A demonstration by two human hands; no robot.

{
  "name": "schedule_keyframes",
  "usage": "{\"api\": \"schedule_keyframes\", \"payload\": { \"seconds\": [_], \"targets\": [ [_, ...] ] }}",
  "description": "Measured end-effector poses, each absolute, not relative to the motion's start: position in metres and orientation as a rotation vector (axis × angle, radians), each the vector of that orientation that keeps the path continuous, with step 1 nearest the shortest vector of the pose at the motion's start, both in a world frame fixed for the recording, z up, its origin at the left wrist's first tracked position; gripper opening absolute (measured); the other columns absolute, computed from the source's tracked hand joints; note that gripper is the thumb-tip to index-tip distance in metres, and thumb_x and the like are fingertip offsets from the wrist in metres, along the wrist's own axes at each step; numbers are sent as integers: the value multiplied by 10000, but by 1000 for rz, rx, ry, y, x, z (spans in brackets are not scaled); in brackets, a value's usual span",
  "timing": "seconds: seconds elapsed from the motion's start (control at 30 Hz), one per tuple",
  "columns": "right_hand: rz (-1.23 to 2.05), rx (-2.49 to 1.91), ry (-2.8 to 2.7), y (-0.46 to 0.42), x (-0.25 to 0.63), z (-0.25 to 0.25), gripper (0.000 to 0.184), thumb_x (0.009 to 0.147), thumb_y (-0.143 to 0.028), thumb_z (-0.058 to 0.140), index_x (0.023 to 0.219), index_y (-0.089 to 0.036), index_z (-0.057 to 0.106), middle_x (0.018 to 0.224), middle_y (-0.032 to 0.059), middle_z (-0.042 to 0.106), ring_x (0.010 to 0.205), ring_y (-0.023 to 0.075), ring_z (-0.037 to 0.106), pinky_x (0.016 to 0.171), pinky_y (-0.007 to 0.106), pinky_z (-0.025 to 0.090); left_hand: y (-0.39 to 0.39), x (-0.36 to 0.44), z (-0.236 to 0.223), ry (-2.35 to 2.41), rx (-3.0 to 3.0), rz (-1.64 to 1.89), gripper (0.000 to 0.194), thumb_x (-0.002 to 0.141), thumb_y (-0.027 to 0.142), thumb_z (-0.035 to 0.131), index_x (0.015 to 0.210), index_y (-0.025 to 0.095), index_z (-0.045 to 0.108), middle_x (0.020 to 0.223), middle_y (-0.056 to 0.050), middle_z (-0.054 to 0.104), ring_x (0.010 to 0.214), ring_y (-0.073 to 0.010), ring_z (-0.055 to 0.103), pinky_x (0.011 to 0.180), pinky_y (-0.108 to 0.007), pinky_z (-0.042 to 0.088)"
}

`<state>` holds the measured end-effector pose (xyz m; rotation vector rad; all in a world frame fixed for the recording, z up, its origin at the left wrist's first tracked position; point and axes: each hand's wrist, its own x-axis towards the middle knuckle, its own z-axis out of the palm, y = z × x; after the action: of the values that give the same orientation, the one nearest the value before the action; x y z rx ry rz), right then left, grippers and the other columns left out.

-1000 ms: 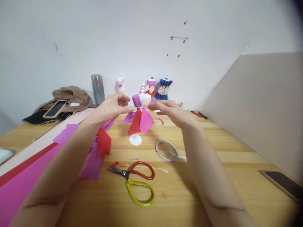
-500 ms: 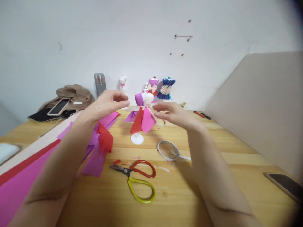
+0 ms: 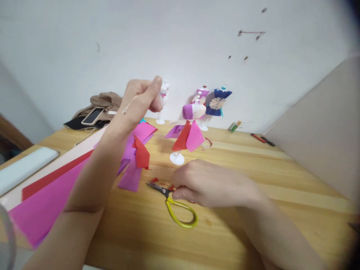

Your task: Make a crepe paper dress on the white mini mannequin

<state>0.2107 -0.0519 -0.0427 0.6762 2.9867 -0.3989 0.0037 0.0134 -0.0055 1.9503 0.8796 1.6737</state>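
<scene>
some right-hand fingers [image 3: 181, 178] half-curled over scissors [image 3: 164, 191]

On your wooden table [image 3: 284, 176] lie scissors [image 3: 165, 192], coloured paper [image 3: 52, 200] and a black cap [image 3: 73, 124]; a dressed mannequin [image 3: 184, 134] stands beyond the scissors.

Left of your left grip [image 3: 143, 95] are a crumpled brown cloth [image 3: 108, 100], a pale-framed, black-screened phone [image 3: 92, 116] and, nearer you, a long white slab [image 3: 27, 168]; a slim red-and-black object [image 3: 258, 138] lies beyond your right grip [image 3: 206, 183], farther right.
</scene>
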Motion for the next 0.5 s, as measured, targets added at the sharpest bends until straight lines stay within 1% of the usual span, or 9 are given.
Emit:
{"api": "schedule_keyframes", "payload": {
  "seconds": [0.1,0.2,0.27,0.3,0.33,0.37,0.4,0.43,0.5],
  "targets": [
    [-379,1027,2926,-45,201,-48,202,909,-212,618,712,-166,611,686,21,632,590,125,491,555,254,315,4,6,-6,962,2152,1575,646,938,680,468,516,205,578,531,-36,580,577,-168,579,630,-337,455],
    [-482,1180,3053,-35,195,-60,96,908,-185,597,826,-166,644,803,43,686,691,156,595,624,263,415,-2,5,-3,1182,2383,1501,608,972,610,443,522,210,519,506,2,455,541,-141,480,595,-325,381],
    [-509,1138,3172,-28,185,-79,111,927,-212,591,893,-154,680,958,96,714,850,202,658,740,310,506,-3,1,-1,1268,2419,1508,567,988,531,444,522,211,499,501,14,411,522,-132,437,577,-319,346],
    [-493,1007,3217,-25,178,-90,132,930,-207,592,905,-147,707,1107,138,706,1030,242,658,872,354,525,-2,-2,0,1282,2419,1519,559,994,501,438,521,210,500,501,14,416,518,-129,434,573,-317,336],
    [-470,863,3226,-23,172,-102,140,909,-202,623,956,-141,740,1287,176,653,1232,295,591,1006,409,496,-1,-6,1,1287,2421,1522,552,998,478,436,522,207,510,503,12,429,518,-129,437,571,-317,329],
    [-445,779,3210,-20,166,-113,206,888,-229,668,1045,-130,757,1449,206,552,1374,349,488,1111,469,434,-1,-9,2,1288,2428,1521,540,995,458,449,524,204,521,505,11,443,520,-129,443,571,-316,324],
    [-431,749,3170,-18,162,-123,303,877,-252,689,1138,-110,748,1536,231,465,1453,389,396,1171,514,373,0,-12,2,1289,2436,1521,521,988,436,472,526,201,529,509,10,458,524,-129,449,571,-316,320],
    [-438,743,3127,-16,158,-131,391,876,-259,690,1225,-85,718,1570,252,421,1487,405,347,1202,538,331,1,-14,3,1291,2442,1523,505,980,418,495,527,199,534,513,9,472,529,-129,454,572,-316,318],
    [-519,765,3105,-12,157,-142,497,896,-237,644,1352,-40,631,1550,270,449,1492,382,360,1216,533,327,0,-16,3,1279,2441,1539,489,972,405,524,528,198,538,519,10,491,532,-127,455,572,-316,313]
  ]
}}
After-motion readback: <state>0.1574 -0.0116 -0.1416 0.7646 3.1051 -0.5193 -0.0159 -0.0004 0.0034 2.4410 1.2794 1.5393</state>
